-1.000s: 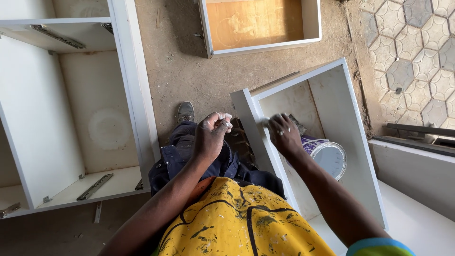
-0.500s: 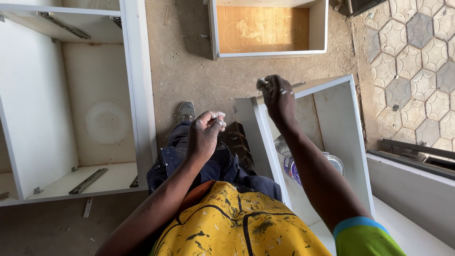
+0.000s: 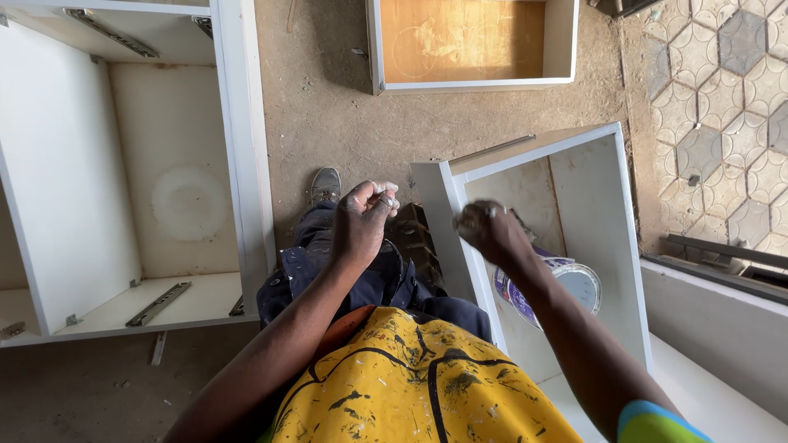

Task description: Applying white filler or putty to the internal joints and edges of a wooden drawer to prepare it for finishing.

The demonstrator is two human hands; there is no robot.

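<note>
My left hand (image 3: 364,218) hovers over my knee with its fingers bunched together; the tips are smeared white, and whether they pinch anything is unclear. My right hand (image 3: 487,230) is motion-blurred, fingers curled, just inside the left wall of a white drawer box (image 3: 597,205) that stands on the floor beside my leg. A tin with a white lid (image 3: 579,284) lies inside that box, partly hidden by my right forearm.
A large white cabinet carcass (image 3: 246,148) with metal drawer runners lies open at the left. Another drawer with a wooden bottom (image 3: 472,41) sits ahead on the dirt floor. Patterned tiles (image 3: 722,123) and a white panel (image 3: 722,328) are at the right. My shoe (image 3: 326,184) points forward.
My right hand reached to the drawer's far left corner, then drew back toward me along the left wall. My left hand stayed bunched over my knee.
</note>
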